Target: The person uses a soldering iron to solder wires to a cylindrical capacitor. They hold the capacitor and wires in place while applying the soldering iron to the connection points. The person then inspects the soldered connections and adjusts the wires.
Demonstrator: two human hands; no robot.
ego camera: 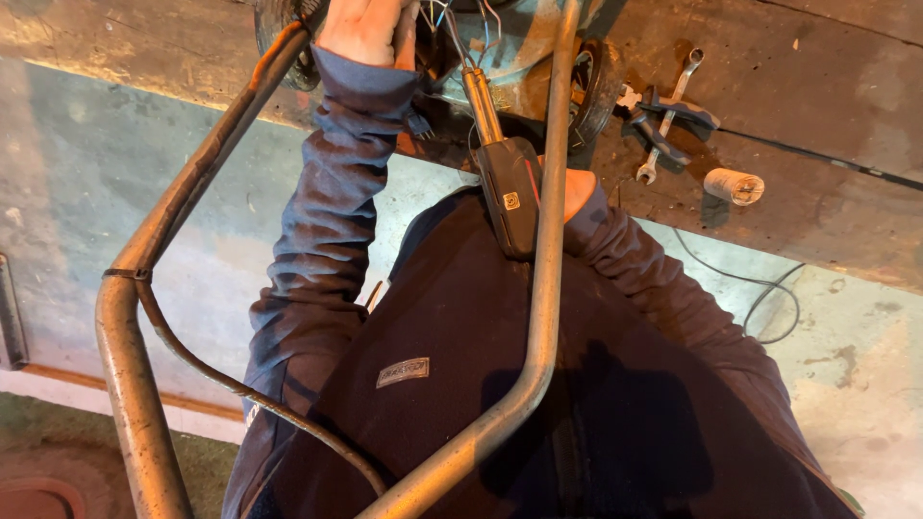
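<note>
Two hands are at work from where I look down, both reaching to the far side over a dark jacket front. My left hand (363, 27) is stretched up to the top edge of the view, resting against the teal machine body (519, 43) by a bundle of thin wires (460, 21); its fingers run out of frame, so I cannot tell whether it grips anything. My right hand (577, 192) is mostly hidden behind a metal handle tube (546, 288), and only a patch of it shows past the blue sleeve. It sits right against the black soldering-gun-like tool (510, 197), and I take it to be closed around the tool's grip, though the tube covers the fingers. The tool lies near the middle of the view, its brass-coloured barrel (481, 101) pointing far, up toward the wires at the machine.

The worn handle tube loops around me, one side bending down the left, the other crossing my chest. A dark cable (240, 384) is tied to the left side of it. On the stained floor to the far right lie a spanner (668, 120), a dark clamp-like tool (673, 111) touching it, and a small pale roll (734, 185) just beside them. A thin wire (769, 298) curls on the concrete nearer to me.
</note>
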